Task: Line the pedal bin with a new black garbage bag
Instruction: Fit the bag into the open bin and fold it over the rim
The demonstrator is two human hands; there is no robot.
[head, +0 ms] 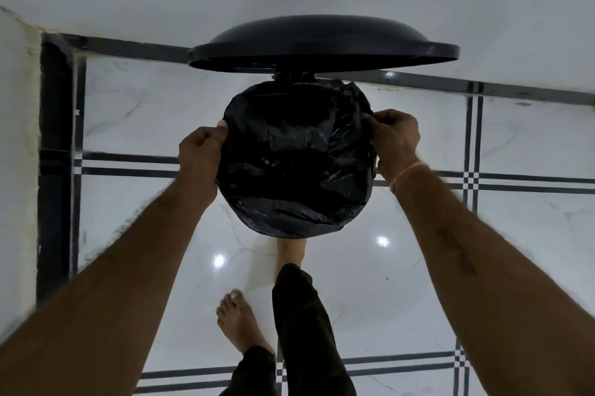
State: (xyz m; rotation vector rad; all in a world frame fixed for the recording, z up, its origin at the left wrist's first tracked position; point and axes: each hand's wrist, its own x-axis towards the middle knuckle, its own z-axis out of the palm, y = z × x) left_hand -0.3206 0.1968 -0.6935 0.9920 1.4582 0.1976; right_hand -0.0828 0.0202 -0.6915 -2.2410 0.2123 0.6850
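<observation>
Head camera is showing the left hand [201, 154] and right hand [394, 134] pinching opposite edges of the black garbage bag [296, 163] beneath the raised lid [322, 44].

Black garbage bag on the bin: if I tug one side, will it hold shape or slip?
Probably floppy: the black garbage bag is creased and crumpled all over. Likely light: the left hand and right hand hold it by pinches at its sides. Its glossy film may slip if tugged unevenly.
</observation>
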